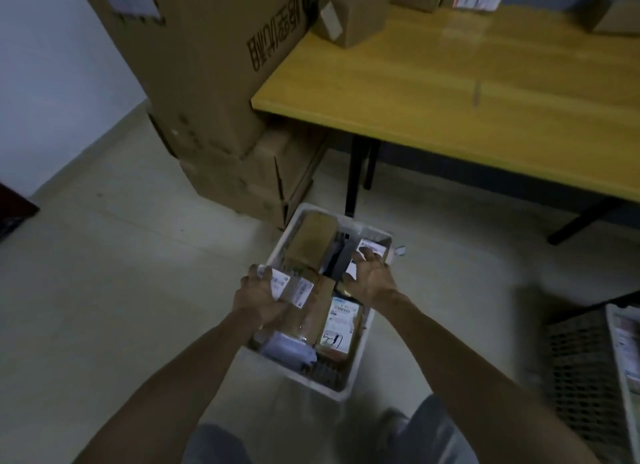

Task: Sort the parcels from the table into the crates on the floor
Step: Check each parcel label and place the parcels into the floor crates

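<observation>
**Parcels being set into floor crate**

The white crate [330, 385] is seen on the floor beside the bench [450, 92], already packed with parcels. A small labelled parcel [295, 290] is grasped in the left hand [259, 297] at the crate's near-left rim. The right hand [373, 279] is released, with its fingers spread on a white-labelled packet [373, 247] at the far-right side; no closed grip is visible.

Judged step: seating both items. The small parcel should be lowered into a gap, not dropped on the rim. The packet should be pressed flat, label up. More boxes [356, 16] are left on the bench. A second crate [623, 359] is partly seen at right.
</observation>
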